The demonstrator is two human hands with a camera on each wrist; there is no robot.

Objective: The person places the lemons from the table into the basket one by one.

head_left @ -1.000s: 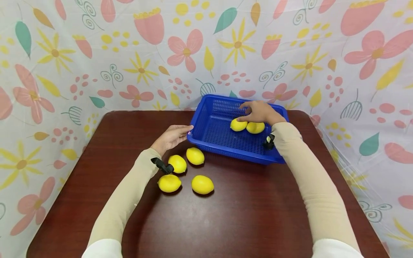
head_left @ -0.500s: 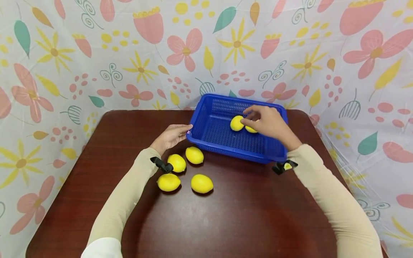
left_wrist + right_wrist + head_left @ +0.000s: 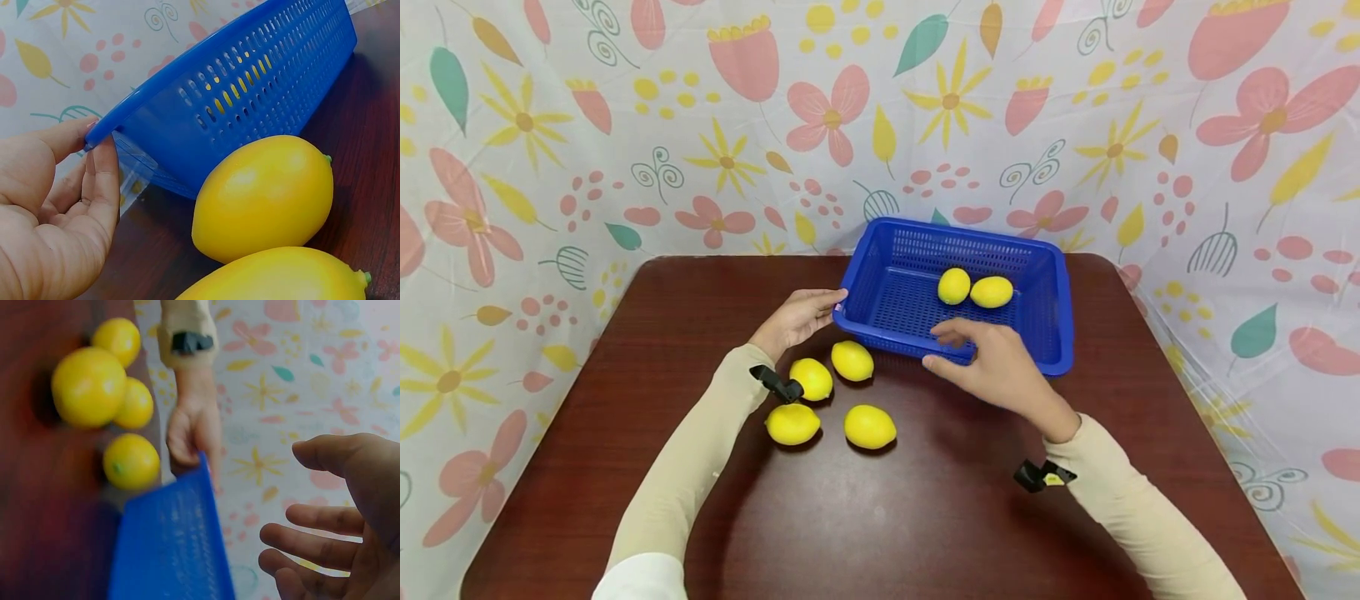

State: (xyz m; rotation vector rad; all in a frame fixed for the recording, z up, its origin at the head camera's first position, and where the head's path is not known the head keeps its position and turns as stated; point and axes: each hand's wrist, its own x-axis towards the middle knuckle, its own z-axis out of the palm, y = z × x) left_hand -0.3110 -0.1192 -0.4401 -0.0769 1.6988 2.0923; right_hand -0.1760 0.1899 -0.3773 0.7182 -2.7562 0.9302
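Observation:
With thumb on top and fingers beneath, my left hand (image 3: 799, 319) pinches the left corner of the rim of a blue plastic basket (image 3: 1064, 308). The left wrist view shows the thumb (image 3: 65, 134) right at that rim. Two yellow lemons lie side by side inside the basket, a left one (image 3: 953, 286) and a right one (image 3: 992, 292). My right hand (image 3: 1000, 367) overlaps the basket's front edge, fingers spread and holding nothing. Outside, several lemons rest on the table: one by the basket (image 3: 852, 361), one near my left wrist (image 3: 811, 379), and two closer to me (image 3: 793, 424).
The dark wooden table (image 3: 925, 517) carries everything. A flower-printed curtain (image 3: 835, 50) hangs behind it and along both sides. Small black mounts sit on the left wrist (image 3: 777, 385) and the right wrist (image 3: 1043, 476).
My right hand has drawn back from over the lemons in the basket, toward me to its front edge, uncovering both. My left hand and the lemons on the table stay put.

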